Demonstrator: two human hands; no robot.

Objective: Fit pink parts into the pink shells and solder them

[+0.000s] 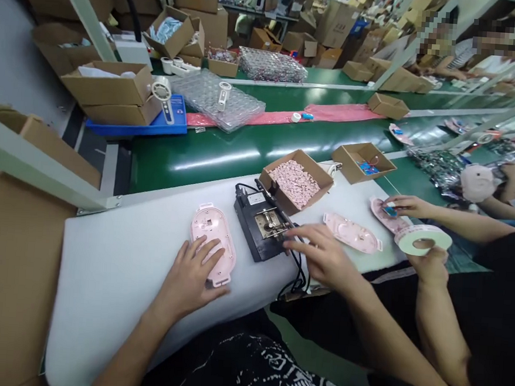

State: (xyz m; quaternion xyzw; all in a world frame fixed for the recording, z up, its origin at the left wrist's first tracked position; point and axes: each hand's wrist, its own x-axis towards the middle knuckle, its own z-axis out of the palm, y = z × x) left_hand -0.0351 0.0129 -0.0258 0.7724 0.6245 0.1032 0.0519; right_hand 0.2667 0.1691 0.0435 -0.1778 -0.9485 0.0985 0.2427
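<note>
In the head view, the pink shell [210,225] lies on the white work surface [109,288], toward eleven o'clock of the wearer's lap. Its hollow side, with small posts, is turned up, presumably so that the inside can be reached. The lower part is covered by the left hand [194,271], laid with fingers spread, nothing pinched; the shell is probably being kept from sliding.

At two o'clock from the shell stands the black device [251,216], a metal fixture on its top. Its four o'clock edge is met or nearly met by the right hand [324,253], fingers loosely extended; whether anything small is pinched cannot be told, as the thumb is hidden.

At one o'clock from the device, a lidless carton [277,195] is filled with small pink pieces [294,181], apparently kept within easy reach. Another pink shell [352,232] lies at two o'clock from the right hand. Farther, at three o'clock, a tape roll [401,241] is held up by a co-worker's hand [429,267].
</note>
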